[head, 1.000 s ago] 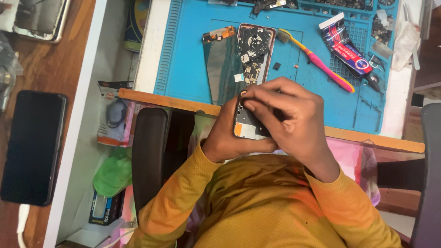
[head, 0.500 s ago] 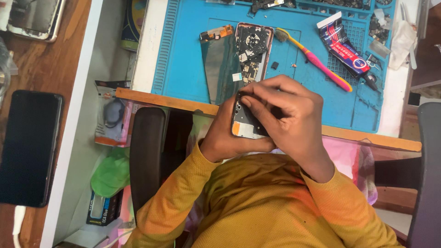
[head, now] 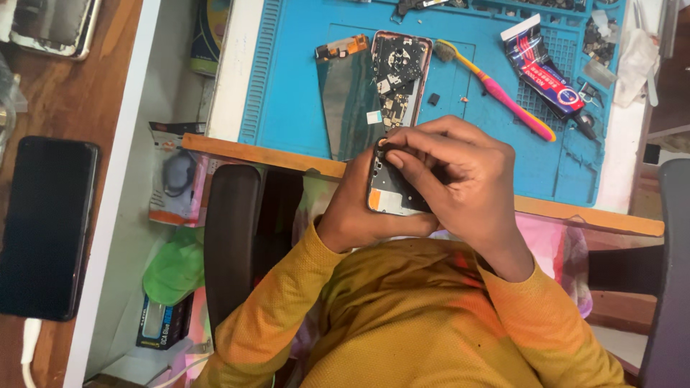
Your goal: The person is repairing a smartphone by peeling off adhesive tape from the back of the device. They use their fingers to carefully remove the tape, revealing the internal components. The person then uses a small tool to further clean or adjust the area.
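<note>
Head view: left hand (head: pixel 356 212) cradles a phone frame (head: pixel 392 190) above the desk's (head: pixel 431 188) edge; right hand (head: pixel 460 176) curls over it, fingertips pinching its top. Blue mat (head: pixel 295 79) tray slots (head: pixel 600 32) hold small parts.

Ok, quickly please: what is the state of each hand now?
Left hand: closed around the phone frame, holding it from below.
Right hand: fingertips pinched at the frame's top edge; whether they grip anything small cannot be told.
</note>
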